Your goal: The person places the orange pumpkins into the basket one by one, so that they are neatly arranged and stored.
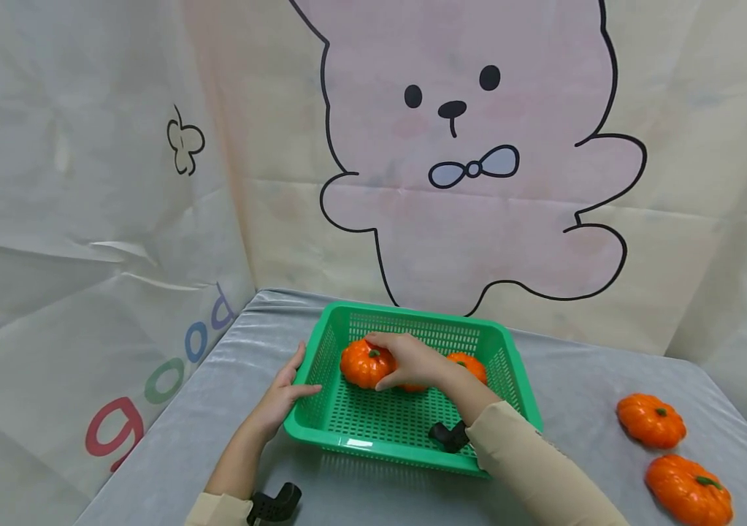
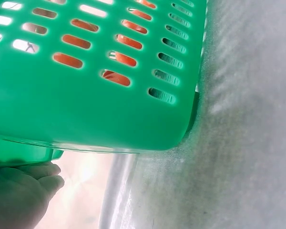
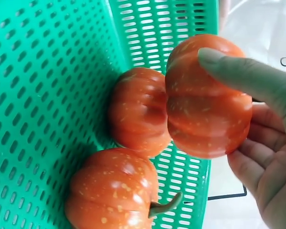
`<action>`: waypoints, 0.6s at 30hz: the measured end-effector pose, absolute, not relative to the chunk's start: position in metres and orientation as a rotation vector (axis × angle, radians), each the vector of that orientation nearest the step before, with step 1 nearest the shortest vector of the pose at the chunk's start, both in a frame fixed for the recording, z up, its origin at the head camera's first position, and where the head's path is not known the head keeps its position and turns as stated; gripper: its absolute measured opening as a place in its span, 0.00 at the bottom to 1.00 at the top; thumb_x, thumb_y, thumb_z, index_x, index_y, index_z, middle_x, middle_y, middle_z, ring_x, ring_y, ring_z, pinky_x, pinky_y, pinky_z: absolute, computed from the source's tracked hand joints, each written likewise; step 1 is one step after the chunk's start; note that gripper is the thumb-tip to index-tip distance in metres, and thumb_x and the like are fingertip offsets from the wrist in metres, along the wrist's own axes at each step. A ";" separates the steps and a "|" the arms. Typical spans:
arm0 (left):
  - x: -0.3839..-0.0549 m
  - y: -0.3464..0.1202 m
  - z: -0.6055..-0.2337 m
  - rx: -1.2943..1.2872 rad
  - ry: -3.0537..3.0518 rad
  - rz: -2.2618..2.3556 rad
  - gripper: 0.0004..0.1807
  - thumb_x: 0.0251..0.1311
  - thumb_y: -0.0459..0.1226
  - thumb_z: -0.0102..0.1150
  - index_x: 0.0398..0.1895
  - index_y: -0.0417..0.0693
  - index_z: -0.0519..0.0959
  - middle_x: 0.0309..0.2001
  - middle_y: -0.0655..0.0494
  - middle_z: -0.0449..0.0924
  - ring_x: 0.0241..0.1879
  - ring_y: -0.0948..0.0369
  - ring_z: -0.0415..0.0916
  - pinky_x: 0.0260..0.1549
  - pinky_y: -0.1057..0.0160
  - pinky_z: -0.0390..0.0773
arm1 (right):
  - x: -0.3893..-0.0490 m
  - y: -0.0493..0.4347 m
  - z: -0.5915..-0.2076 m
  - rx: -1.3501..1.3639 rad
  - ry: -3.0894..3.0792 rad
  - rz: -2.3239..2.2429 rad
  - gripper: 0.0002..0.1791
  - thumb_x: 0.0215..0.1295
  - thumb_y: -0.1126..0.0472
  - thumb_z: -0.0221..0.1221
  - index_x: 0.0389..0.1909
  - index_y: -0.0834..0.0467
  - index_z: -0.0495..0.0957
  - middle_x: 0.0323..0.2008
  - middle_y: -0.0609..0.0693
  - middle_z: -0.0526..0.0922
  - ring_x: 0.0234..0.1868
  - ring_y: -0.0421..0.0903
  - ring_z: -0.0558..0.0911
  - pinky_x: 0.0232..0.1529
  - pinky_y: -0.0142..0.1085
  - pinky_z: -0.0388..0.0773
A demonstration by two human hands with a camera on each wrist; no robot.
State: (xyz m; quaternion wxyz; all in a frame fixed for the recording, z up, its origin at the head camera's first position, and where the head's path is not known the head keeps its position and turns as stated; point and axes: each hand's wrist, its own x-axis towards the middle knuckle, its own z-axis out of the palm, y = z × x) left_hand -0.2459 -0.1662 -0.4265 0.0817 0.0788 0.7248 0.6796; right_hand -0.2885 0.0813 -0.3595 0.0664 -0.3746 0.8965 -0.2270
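Note:
My right hand holds an orange toy pumpkin inside the left part of a green plastic basket. In the right wrist view its thumb lies across the pumpkin's side and the fingers curl round behind. Two more pumpkins lie in the basket: one right beside the held one, partly covered by it, and another with a curved green stem. My left hand grips the basket's left rim, thumb over the edge and fingers along the outside. The left wrist view shows the basket's slotted wall.
Two further orange pumpkins, one farther back and one nearer, lie on the grey cloth-covered table to the right. Behind the table hangs a pale sheet with a bear drawing; another sheet stands on the left.

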 end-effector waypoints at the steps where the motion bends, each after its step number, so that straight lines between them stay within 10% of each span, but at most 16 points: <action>1: -0.246 -0.166 -0.427 0.237 2.162 2.032 0.48 0.57 0.28 0.51 0.74 0.44 0.33 0.75 0.51 0.25 0.73 0.52 0.30 0.69 0.48 0.43 | -0.288 0.080 -0.360 -1.136 2.695 -0.677 0.42 0.49 0.59 0.69 0.66 0.63 0.63 0.64 0.57 0.69 0.64 0.54 0.68 0.61 0.46 0.69; 18: -0.246 -0.166 -0.426 0.247 2.161 2.035 0.48 0.57 0.28 0.51 0.74 0.45 0.33 0.75 0.50 0.26 0.72 0.52 0.35 0.67 0.49 0.50 | -0.289 0.074 -0.369 -1.206 2.532 -0.617 0.42 0.48 0.56 0.70 0.66 0.57 0.64 0.65 0.51 0.69 0.60 0.46 0.72 0.55 0.36 0.74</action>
